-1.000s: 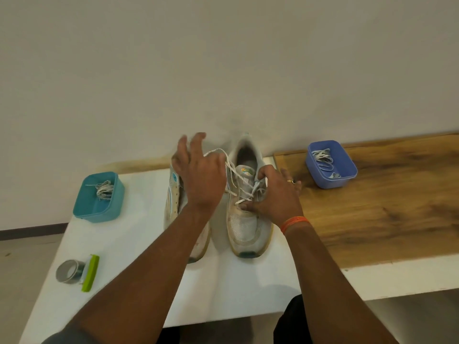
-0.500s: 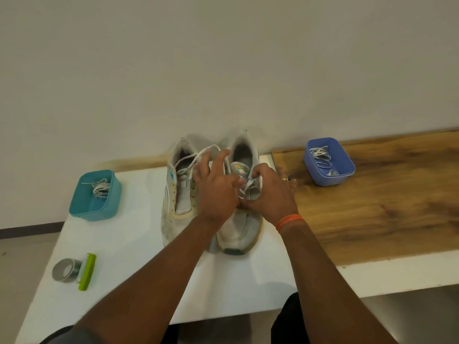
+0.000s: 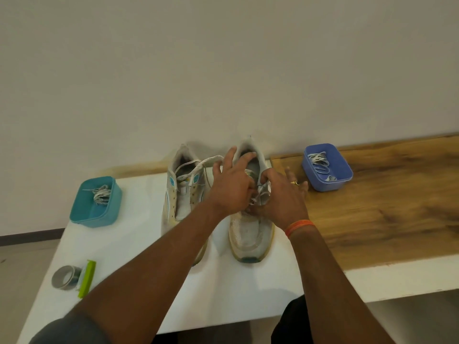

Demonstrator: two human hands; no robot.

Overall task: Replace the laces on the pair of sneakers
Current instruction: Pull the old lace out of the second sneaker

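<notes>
While both hands work over the right sneaker [image 3: 250, 234], the left hand [image 3: 232, 188] reaches across from the left, fingers spread toward the collar, thumb side buried at the eyelets; can't tell what its grip closes on. Right hand [image 3: 282, 197] sits on the shoe's right flank, thumb and forefinger pinching the white lace [image 3: 262, 194], other fingers fanned toward the wood. Orange band [image 3: 299, 225] on that wrist. Left sneaker [image 3: 180, 194] stands just beside it, toe toward the camera, partly hidden by the left forearm, a loose lace [image 3: 210, 162] trailing off its top. Both shoes on the white tabletop [image 3: 129, 244], heels near the wall. Teal tub [image 3: 95, 202] with laces far left; blue tub [image 3: 327, 170] with laces on the wood section at right. Tape roll [image 3: 65, 278] and green clip [image 3: 87, 279] at the near left.
</notes>
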